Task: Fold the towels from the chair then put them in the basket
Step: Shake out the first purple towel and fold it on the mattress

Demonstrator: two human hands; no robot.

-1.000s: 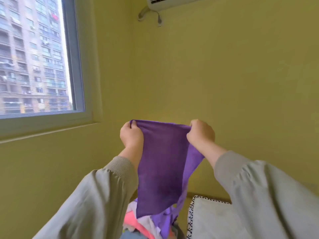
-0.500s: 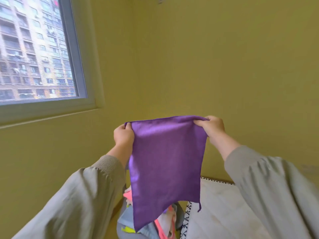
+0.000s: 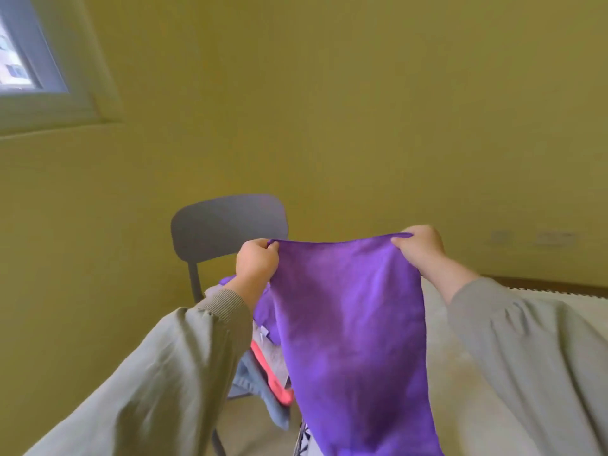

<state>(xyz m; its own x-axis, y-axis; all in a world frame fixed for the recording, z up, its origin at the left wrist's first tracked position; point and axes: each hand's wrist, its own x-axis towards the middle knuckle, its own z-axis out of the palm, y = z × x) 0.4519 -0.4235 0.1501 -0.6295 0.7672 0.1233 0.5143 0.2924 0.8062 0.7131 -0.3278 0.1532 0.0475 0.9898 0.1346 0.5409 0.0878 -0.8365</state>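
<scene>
Just in front of the grey chair (image 3: 227, 225), a purple towel (image 3: 352, 324) hangs spread out in the air between both hands. The left hand (image 3: 256, 263) grips the towel's upper left corner, its fingers curled into a fist round the cloth, right before the lower edge of the chair's backrest. The right hand (image 3: 419, 250) pinches the upper right corner, fingers folded over the hem, off to the right of the chair. The top edge runs nearly taut between the two fists, and the cloth falls straight down from them, covering the right part of the chair's seat and passing out of view at the bottom. On that seat, partly hidden by the left forearm and the hanging towel, lies a heap of other towels (image 3: 263, 366) in grey-blue, coral and white. More purple cloth shows behind the left wrist; whether it is part of the held towel cannot be told. Right of the chair stretches a pale surface (image 3: 460, 373). High to the chair's left is a window (image 3: 29, 60) in the yellow-green wall (image 3: 362, 110).
</scene>
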